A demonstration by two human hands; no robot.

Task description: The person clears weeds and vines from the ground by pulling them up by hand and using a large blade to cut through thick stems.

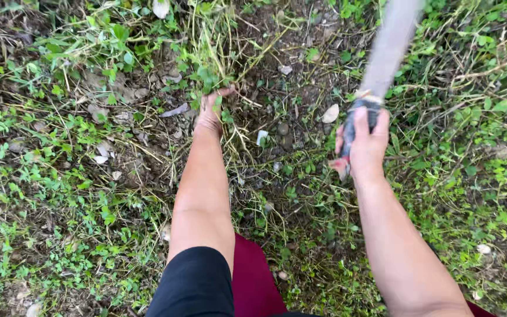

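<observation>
Weeds (pixel 209 64) sprout from bare soil (pixel 277 70), bunched in the left hand (pixel 211 111), fist closed on their stems. Right hand (pixel 366 144) clenches a long blade (pixel 389 44) raised beside them. A misjudged swing could cut the near left fingers.

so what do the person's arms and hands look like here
Both hands, left hand and right hand, are bare, with no gloves, rings or watch visible. The forearms are uncovered. A black sleeve covers the left upper arm; no sleeve shows on the right arm.
</observation>
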